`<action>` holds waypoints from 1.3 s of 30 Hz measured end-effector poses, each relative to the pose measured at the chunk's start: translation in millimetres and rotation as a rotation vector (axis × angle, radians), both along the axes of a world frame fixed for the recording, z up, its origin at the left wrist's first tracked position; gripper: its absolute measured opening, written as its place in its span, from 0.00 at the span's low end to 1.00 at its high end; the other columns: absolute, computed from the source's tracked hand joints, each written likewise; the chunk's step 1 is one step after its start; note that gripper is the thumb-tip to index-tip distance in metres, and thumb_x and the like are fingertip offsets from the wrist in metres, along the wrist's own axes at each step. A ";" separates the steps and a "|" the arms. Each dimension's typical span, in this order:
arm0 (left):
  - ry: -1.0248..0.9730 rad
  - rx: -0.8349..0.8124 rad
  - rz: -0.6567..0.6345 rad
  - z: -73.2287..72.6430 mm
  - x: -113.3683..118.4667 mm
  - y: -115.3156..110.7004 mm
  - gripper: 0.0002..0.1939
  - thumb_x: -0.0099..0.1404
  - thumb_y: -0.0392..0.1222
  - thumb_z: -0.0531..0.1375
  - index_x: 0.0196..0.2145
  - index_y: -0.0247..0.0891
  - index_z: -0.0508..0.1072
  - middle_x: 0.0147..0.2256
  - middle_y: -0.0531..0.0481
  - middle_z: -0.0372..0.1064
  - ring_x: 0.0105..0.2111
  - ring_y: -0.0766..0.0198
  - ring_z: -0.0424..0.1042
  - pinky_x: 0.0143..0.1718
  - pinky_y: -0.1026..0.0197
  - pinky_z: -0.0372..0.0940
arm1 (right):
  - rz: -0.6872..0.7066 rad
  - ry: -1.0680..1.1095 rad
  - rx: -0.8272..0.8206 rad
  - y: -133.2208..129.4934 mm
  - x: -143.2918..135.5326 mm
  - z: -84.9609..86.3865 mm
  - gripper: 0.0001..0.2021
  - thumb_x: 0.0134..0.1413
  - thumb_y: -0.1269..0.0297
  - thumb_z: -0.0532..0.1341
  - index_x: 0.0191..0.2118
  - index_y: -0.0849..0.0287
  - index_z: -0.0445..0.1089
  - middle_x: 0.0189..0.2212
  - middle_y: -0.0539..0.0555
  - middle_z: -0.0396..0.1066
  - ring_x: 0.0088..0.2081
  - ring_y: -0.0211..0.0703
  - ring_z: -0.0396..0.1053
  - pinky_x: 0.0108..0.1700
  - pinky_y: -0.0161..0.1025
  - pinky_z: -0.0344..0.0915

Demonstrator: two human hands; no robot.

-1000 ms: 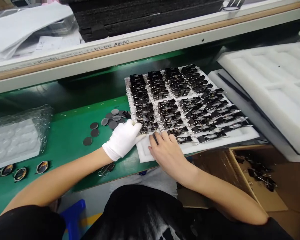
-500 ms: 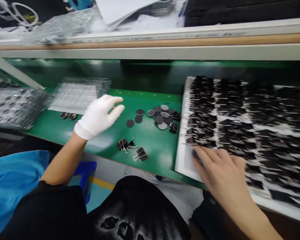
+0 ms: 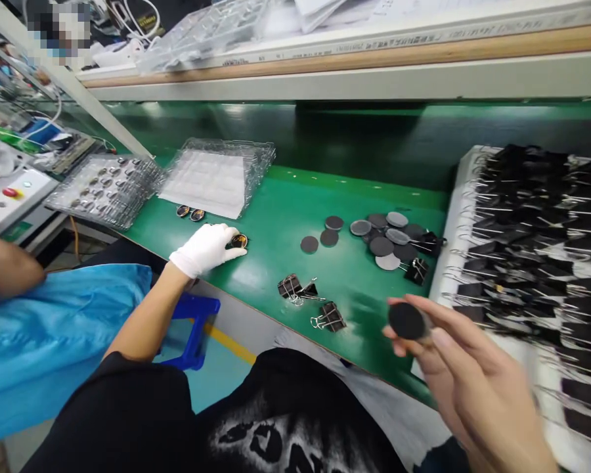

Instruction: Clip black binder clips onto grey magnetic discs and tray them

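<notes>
My left hand [image 3: 207, 251], in a white glove, has its fingertips closed on a small round part [image 3: 239, 242] with an orange-brown face, low over the green bench. Between the fingers of my bare right hand [image 3: 465, 358] is a black disc [image 3: 406, 321], held up in front of the white board. Two similar round parts [image 3: 190, 213] lie beyond my left hand. Loose black and grey discs [image 3: 381, 246] are spread across the middle, some piled. Binder clips [image 3: 331, 316] rest near the bench's front edge.
A white board [image 3: 446, 276] crowded with black binder clips fills the right. At the left are a clear tray with white sheet [image 3: 207, 180] and a tray of round parts [image 3: 103, 190]. A shelf [image 3: 325, 75] spans the back. A person's blue clothing [image 3: 64, 335] shows at left.
My right hand has lifted off the board's edge with the black disc. My left hand has closed on a round part. The view has shifted left.
</notes>
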State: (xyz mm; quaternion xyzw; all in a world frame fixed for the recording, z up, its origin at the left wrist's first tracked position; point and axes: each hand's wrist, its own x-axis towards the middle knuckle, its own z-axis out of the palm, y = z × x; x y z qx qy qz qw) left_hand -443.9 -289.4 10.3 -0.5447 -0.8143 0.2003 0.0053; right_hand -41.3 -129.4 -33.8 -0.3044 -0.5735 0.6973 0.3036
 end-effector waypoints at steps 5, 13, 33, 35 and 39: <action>0.020 0.036 -0.130 0.9 8.9 33.0 0.28 0.64 0.64 0.56 0.44 0.37 0.78 0.38 0.38 0.78 0.39 0.45 0.77 0.38 0.51 0.65 | 0.050 0.122 -0.451 5.9 -49.6 22.1 0.16 0.55 0.54 0.71 0.49 0.49 0.79 0.32 0.51 0.76 0.31 0.39 0.73 0.32 0.37 0.70; -0.012 0.199 -0.714 41.0 117.8 111.1 0.27 0.67 0.65 0.55 0.42 0.38 0.78 0.33 0.39 0.75 0.36 0.47 0.75 0.36 0.50 0.59 | -0.104 0.061 0.058 7.7 -54.3 27.7 0.10 0.57 0.59 0.71 0.44 0.54 0.78 0.30 0.50 0.79 0.30 0.39 0.76 0.32 0.37 0.72; -0.167 0.232 -1.014 56.4 166.1 154.0 0.29 0.71 0.64 0.54 0.49 0.34 0.74 0.37 0.41 0.74 0.35 0.53 0.73 0.34 0.55 0.54 | -0.132 0.085 0.011 26.8 -30.4 19.6 0.15 0.56 0.59 0.71 0.48 0.57 0.79 0.35 0.53 0.83 0.32 0.41 0.79 0.34 0.37 0.78; -0.240 0.221 -0.980 53.9 155.5 142.1 0.33 0.68 0.70 0.54 0.50 0.36 0.73 0.38 0.43 0.74 0.34 0.56 0.72 0.35 0.56 0.54 | -0.243 0.200 -0.130 27.9 -28.3 17.6 0.13 0.52 0.60 0.74 0.44 0.55 0.80 0.35 0.51 0.83 0.32 0.38 0.79 0.34 0.34 0.77; -0.244 0.043 -1.099 32.7 150.7 110.2 0.33 0.62 0.76 0.56 0.35 0.39 0.73 0.29 0.48 0.69 0.28 0.57 0.67 0.31 0.56 0.50 | -0.252 0.344 -0.417 27.7 -22.7 18.6 0.13 0.47 0.59 0.76 0.39 0.54 0.80 0.33 0.49 0.82 0.32 0.37 0.79 0.33 0.30 0.77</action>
